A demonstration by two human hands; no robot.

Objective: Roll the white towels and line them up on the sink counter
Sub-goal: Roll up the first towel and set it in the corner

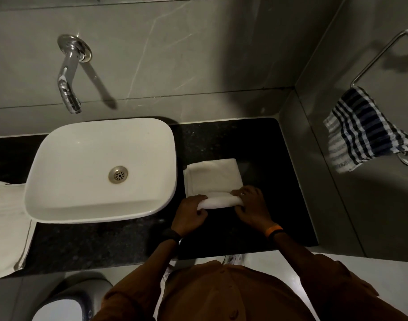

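A folded white towel lies flat on the black sink counter, just right of the basin. Its near edge is curled into a short roll. My left hand grips the roll's left end, and my right hand grips its right end, fingers over the top. Another white towel hangs over the counter's front edge at the far left, partly cut off by the frame.
A white basin stands on the counter under a chrome wall tap. A blue-and-white striped cloth hangs from a ring on the right wall. A bin stands on the floor at lower left.
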